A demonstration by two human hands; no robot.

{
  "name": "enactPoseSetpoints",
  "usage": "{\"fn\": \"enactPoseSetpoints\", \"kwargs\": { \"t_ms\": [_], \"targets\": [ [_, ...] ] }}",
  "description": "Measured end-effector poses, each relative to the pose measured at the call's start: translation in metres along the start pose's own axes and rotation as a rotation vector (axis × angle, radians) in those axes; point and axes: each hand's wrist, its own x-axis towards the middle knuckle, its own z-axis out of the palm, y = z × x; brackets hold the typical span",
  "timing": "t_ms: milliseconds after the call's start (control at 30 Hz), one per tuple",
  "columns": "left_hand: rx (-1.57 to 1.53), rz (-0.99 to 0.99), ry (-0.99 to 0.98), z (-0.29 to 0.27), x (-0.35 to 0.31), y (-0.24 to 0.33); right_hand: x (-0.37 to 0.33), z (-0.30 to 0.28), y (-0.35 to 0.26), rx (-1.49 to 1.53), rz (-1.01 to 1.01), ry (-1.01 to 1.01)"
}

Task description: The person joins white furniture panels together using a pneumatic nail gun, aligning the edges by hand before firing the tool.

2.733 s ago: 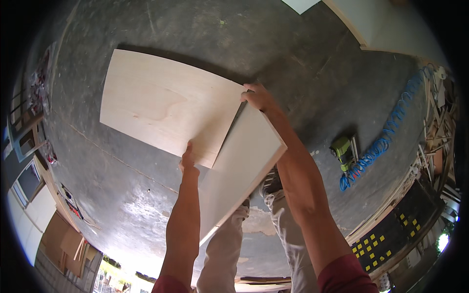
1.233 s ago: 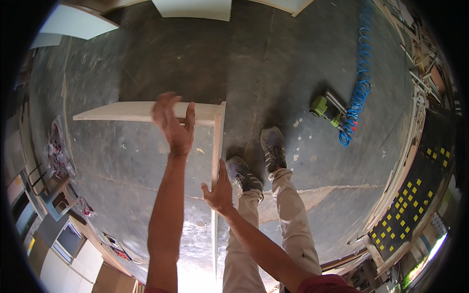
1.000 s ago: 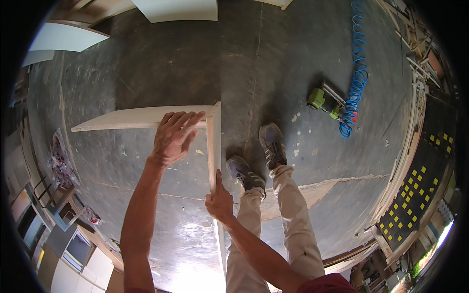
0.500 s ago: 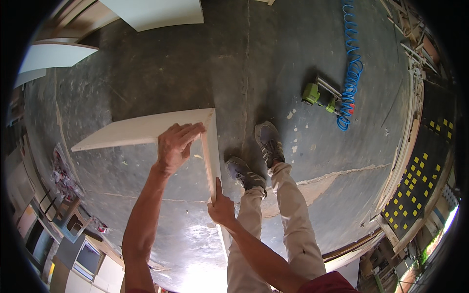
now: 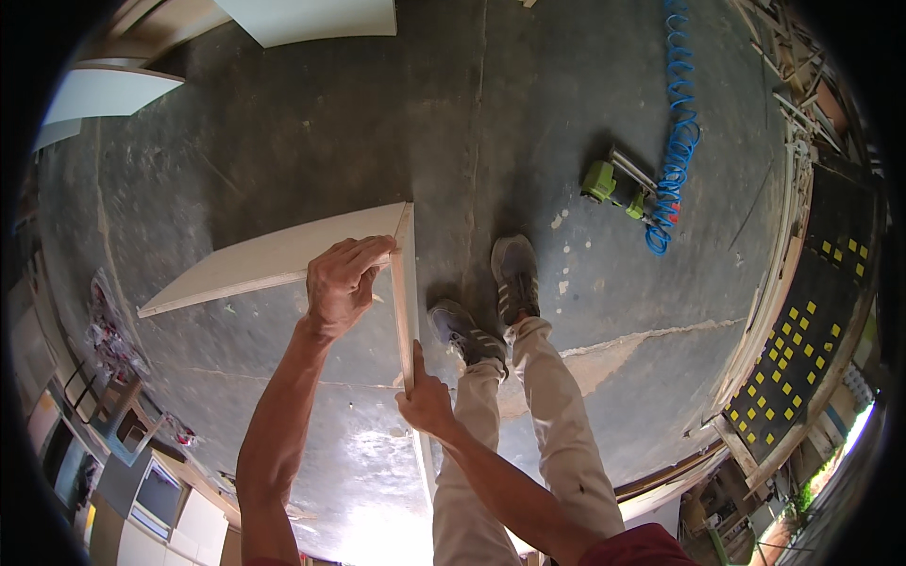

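Note:
Two pale wooden boards stand on edge and meet in a corner in front of me. The left board [image 5: 283,247] runs off to the left, and the long board [image 5: 403,316] comes back toward my legs. Bent over the inner side of that corner, my left hand [image 5: 342,286] has its fingertips pressed on the top edges where they meet. My right hand [image 5: 427,406] grips the long board's top edge nearer to me, with the index finger stretched along its side. Part of the corner is hidden by my left fingers.
A green nail gun [image 5: 613,187] lies on the concrete floor at the right, beside a coiled blue air hose [image 5: 678,160]. White panels [image 5: 316,19] are at the far left. My shoes [image 5: 514,278] are right of the long board. A black mat with yellow squares [image 5: 793,349] lies far right.
The left board has swung slightly, its outer end coming nearer to me. Both hands keep their places on the boards. The whole view has shifted a little.

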Motion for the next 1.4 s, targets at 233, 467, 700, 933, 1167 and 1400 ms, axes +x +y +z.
{"fn": "enactPoseSetpoints", "kwargs": {
  "t_ms": [233,467,700,933,1167,1400],
  "targets": [
    [-0.042,0.011,-0.023,-0.004,0.004,0.000,0.001,-0.003,-0.002,0.040,0.047,-0.058],
    [-0.073,0.032,-0.096,-0.008,0.008,-0.004,0.001,-0.002,-0.003,0.007,0.029,-0.028],
    [-0.097,0.066,-0.119,-0.012,0.009,-0.006,0.003,-0.009,-0.015,-0.014,0.131,-0.143],
    [-0.189,0.066,-0.105,-0.016,0.006,-0.008,0.003,-0.016,-0.017,-0.056,0.146,-0.220],
    [-0.070,0.343,-0.128,-0.023,0.007,-0.014,0.006,-0.023,-0.017,-0.141,0.061,-0.257],
    [-0.096,0.320,-0.163,-0.024,0.005,-0.011,0.027,-0.056,-0.015,-0.263,-0.060,-0.510]
  ]
}}
